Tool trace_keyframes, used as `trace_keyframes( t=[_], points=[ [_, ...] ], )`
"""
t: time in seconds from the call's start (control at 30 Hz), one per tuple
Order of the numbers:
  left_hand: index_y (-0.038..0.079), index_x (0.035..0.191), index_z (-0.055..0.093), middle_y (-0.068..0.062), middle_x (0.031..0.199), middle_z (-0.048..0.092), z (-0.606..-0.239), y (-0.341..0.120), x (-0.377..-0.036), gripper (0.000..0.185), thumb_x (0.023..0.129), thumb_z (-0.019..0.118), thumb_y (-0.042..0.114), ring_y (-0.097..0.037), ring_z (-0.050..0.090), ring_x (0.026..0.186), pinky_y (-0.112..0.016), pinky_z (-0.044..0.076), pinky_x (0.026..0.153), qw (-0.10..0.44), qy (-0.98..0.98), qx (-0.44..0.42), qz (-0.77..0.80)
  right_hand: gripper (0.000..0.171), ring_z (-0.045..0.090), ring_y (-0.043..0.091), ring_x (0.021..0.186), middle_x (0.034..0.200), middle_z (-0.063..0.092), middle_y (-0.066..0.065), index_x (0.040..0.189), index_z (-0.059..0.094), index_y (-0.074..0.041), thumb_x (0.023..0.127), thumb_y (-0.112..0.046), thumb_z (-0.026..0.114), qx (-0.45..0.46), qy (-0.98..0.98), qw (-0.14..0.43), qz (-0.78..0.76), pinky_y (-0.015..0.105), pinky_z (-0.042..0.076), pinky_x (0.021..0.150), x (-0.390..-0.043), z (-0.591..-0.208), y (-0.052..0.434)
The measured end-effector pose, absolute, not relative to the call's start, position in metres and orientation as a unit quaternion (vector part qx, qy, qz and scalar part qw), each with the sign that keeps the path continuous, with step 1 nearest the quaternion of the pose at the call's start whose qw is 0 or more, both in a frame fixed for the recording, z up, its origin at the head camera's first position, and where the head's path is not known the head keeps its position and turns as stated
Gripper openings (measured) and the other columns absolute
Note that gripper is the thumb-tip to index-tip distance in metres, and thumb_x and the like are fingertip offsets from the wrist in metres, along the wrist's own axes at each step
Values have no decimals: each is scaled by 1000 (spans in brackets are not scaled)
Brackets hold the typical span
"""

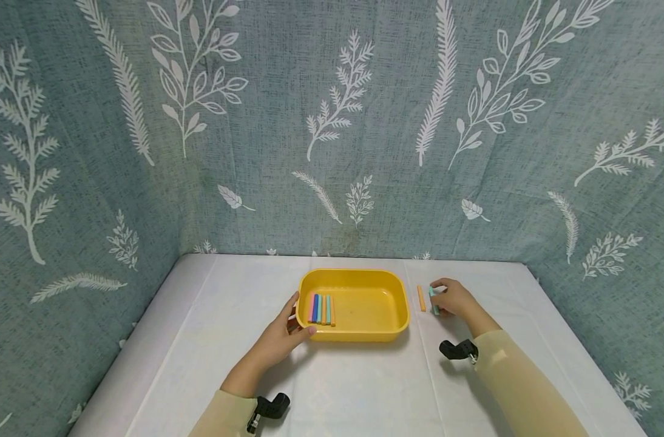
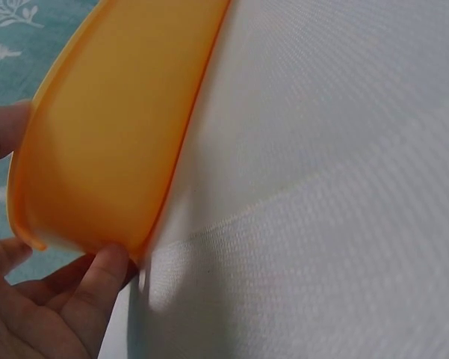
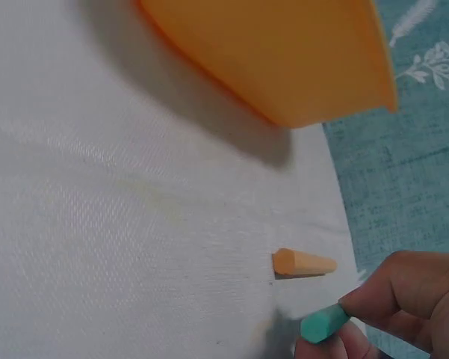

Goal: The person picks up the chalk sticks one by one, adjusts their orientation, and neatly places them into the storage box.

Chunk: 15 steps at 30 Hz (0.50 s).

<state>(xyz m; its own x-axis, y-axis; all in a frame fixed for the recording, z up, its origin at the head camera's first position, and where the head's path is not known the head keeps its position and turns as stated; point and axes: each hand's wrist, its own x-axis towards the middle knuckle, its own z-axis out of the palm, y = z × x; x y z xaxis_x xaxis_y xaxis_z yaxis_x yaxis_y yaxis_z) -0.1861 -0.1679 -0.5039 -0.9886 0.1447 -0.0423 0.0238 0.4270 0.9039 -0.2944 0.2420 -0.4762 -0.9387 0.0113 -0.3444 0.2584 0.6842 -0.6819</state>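
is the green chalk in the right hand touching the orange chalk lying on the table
Apart. The right wrist view shows bare cloth between the green chalk, pinched by the right hand, and the orange chalk.

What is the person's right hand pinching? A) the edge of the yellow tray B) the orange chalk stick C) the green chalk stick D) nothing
C: the right hand pinches the green chalk stick, while the orange chalk stick lies loose on the table beside it.
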Motion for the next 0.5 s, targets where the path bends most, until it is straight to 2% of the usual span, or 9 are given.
trace_keyframes(
  t=[0.17, 0.3, 0.5],
  points=[
    [19, 163, 14, -19, 154, 39, -505, -169, -186, 95, 92, 74, 38, -38, 47, 135, -47, 42, 109, 57, 840, 54, 536, 53, 61, 19, 75, 104, 60, 18, 142, 48, 2, 92, -9, 63, 73, 890, 144, -427, 32, 58, 63, -285, -469, 243],
    [18, 163, 14, -19, 155, 38, -504, -169, -186, 95, 92, 74, 38, -38, 47, 136, -47, 41, 110, 57, 839, 55, 538, 55, 60, 18, 72, 99, 61, 15, 142, 46, 4, 90, -2, 61, 61, 871, 135, -468, 33, 58, 63, -279, -461, 242],
    [19, 163, 14, -19, 155, 38, -503, -169, -186, 95, 92, 74, 37, -37, 47, 136, -47, 41, 110, 57, 837, 54, 542, 59, 56, 16, 71, 100, 60, 14, 145, 43, 4, 88, 2, 59, 44, 854, 130, -502, 34, 58, 67, -272, -449, 241]
  ],
)
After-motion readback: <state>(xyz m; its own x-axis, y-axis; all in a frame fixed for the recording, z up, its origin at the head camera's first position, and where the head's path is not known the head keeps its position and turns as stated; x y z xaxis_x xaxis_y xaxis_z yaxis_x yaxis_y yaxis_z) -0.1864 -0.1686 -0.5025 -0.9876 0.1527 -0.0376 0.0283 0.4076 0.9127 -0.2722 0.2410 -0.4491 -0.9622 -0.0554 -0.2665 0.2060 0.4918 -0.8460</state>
